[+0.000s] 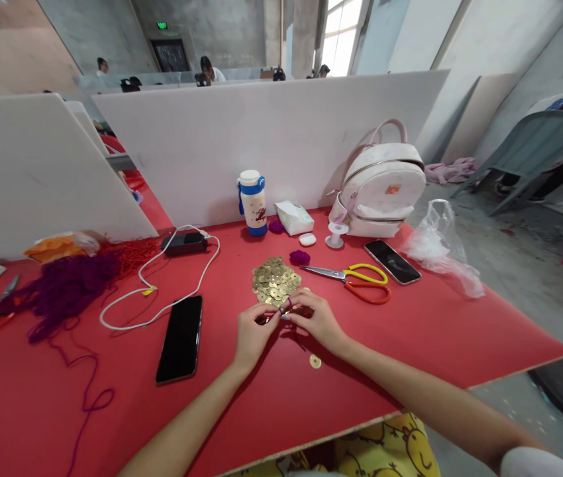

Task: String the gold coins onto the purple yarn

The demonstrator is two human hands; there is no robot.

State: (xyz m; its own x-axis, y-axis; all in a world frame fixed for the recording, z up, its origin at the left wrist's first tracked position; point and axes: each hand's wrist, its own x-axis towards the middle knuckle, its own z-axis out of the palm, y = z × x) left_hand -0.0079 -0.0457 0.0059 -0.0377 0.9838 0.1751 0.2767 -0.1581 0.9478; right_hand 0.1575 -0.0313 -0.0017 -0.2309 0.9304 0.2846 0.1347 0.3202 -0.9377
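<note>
My left hand (pixel 256 331) and my right hand (pixel 318 322) meet over the red table, fingertips pinched together on a thin purple cord (pixel 289 303). A small loop of the cord stands up between the fingers, and a loose end hangs beneath them. Whether a coin is also in the fingers is hidden. Just beyond my hands lies a pile of brass-coloured coins (pixel 275 278) with holes in the middle. One single coin (pixel 315 362) rests nearer to me, below my right hand. Behind the pile sits a small purple yarn bundle (pixel 300 257).
Scissors (pixel 365 275) with yellow and orange handles lie right of the pile. A black phone (pixel 180 340), a white cable (pixel 107 311) and a purple yarn heap (pixel 70 285) are on the left. A bottle (pixel 253 202), a spool (pixel 337 235) and a backpack (pixel 383 185) stand by the white partition (pixel 202 146).
</note>
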